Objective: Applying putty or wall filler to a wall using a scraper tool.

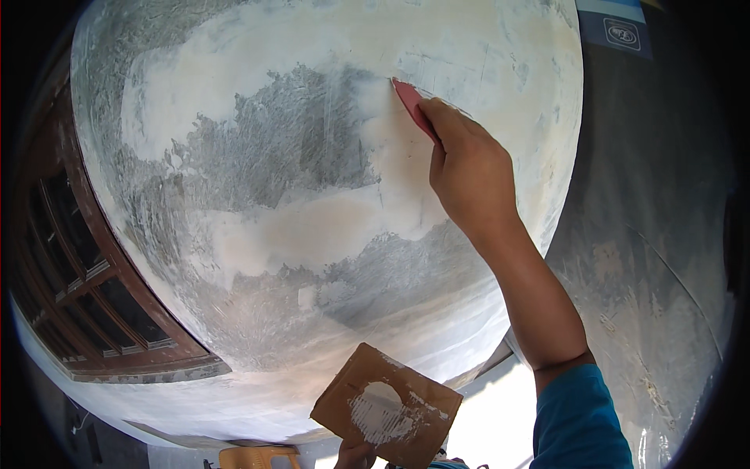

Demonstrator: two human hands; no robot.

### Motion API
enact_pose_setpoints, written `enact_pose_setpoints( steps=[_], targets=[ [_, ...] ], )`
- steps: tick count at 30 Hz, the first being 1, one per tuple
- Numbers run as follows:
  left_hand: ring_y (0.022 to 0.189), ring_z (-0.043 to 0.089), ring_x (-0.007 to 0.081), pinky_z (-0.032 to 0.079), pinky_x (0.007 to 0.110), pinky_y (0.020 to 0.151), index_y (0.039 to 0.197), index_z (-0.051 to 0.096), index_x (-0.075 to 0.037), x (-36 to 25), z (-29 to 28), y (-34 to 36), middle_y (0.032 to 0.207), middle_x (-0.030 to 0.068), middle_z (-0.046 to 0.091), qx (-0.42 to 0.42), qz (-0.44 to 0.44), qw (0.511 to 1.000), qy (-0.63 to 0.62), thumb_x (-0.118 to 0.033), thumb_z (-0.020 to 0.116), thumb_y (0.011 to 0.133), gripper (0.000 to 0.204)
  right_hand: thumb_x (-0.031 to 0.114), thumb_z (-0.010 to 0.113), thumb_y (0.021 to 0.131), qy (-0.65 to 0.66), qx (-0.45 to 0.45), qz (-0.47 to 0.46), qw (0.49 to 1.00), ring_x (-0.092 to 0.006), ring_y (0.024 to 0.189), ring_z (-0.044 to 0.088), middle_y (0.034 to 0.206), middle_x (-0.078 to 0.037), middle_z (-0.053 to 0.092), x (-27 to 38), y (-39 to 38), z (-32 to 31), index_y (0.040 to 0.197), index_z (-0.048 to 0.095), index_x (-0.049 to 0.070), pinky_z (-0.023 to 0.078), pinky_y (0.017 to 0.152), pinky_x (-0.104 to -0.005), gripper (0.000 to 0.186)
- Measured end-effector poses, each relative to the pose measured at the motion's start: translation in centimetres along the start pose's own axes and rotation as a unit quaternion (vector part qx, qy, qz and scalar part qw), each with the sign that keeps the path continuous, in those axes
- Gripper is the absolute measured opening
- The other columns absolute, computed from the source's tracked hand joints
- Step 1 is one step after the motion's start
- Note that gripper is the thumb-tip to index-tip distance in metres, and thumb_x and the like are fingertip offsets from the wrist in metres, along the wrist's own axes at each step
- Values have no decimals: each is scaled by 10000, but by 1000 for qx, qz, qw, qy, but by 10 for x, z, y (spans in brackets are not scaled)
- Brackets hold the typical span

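My right hand [474,164] grips a red putty scraper [414,107], its edge against the wall [305,227] in the upper middle. Whitish filler coats much of that wall in broad smears, and rough grey patches show between them. The scraper's tip lies at the border of one dark grey patch [305,125]. Low in the view, my left hand [356,455] holds the near edge of a flat brown board [351,374]. On the board sits a lump of white putty [381,410], with streaks beside it. Most of the left hand is hidden below the board.
To the left is a window with a brown wooden frame [141,301] and dark panes. A darker grey wall [641,258] with scuffs and a crack stands on the right, a blue printed sheet [613,35] at its top. An orange-yellow plastic stool [258,457] shows at the bottom edge.
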State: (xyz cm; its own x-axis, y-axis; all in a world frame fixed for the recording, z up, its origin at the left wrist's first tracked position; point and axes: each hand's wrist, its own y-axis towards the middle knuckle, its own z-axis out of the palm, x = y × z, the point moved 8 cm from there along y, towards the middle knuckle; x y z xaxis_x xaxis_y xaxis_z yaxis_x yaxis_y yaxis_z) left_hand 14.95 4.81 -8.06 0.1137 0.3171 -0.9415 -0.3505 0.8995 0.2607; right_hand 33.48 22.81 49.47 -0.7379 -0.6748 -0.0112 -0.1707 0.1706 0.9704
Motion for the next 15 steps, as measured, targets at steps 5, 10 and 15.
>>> enact_pose_setpoints(
  steps=[5,10,15],
  targets=[
    [734,581,354,444,477,687,784,593,-60,7,1,-2,745,150,578,-11,-12,1000,-27,36,588,679,143,80,568,862,2,62,-160,985,-385,1127,635,1222,-276,625,69,-94,40,1239,553,-95,515,995,-451,415],
    [776,578,354,444,475,717,834,578,-51,9,4,-5,791,154,577,-10,-28,998,-53,42,580,677,182,6,608,832,91,182,-98,974,-338,1111,657,1209,-210,657,58,-115,24,1222,586,-24,544,947,-414,391],
    [819,575,355,443,472,748,883,564,-42,9,3,-7,837,157,575,-17,-41,996,-76,47,571,676,226,-82,577,829,59,-48,-35,997,-311,912,700,1100,-120,710,36,-1,-40,1207,648,95,569,805,-363,423]
  ],
)
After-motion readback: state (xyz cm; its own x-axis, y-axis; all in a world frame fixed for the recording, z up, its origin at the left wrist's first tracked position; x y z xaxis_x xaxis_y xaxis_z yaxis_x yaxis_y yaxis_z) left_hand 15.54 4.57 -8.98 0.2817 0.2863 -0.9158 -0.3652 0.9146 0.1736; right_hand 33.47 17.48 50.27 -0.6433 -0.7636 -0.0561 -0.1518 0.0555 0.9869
